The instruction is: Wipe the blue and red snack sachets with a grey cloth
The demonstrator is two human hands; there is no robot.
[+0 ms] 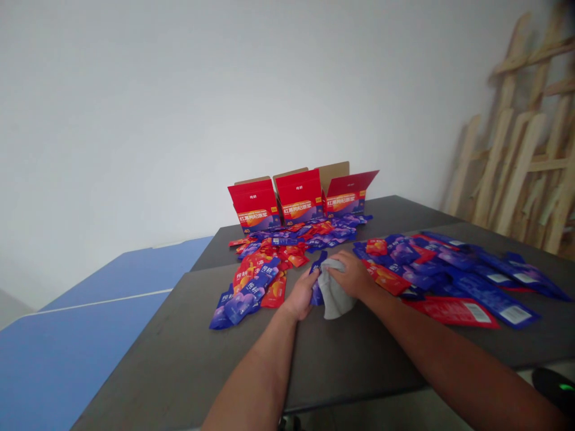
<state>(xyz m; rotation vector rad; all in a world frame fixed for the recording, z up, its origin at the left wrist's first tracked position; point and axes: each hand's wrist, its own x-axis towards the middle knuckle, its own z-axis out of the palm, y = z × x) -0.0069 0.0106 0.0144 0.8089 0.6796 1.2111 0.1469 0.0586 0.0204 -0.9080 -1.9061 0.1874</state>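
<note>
While the left hand [303, 294] has its grip clamped on a blue pouch [317, 296], the right hand [353, 274] has its grip closed on a grey cloth [336, 299]. The pouch is over the middle of the dark desk [345, 353], just beside the cloth, which hides part of it. The cloth hangs in folds below the right fingers; whether its lower edge touches the desk cannot be told.

To the left of the hands lies a left pile [251, 293] of overlapping red and blue pouches, the blue ones nearest the person. To the right spreads a larger right pile [417, 263], mostly blue; a red pouch [458, 311] lies along its near edge, with a barcode showing. Farther back, a mixed pile [291, 233] lies in front of three red boxes [299, 200], which stand in a row with their flaps up.

Beyond the desk's left edge is a blue table [103, 335] crossed by a white line. Wooden frames [516, 155] stand by the pale wall [224, 90] at the right.
</note>
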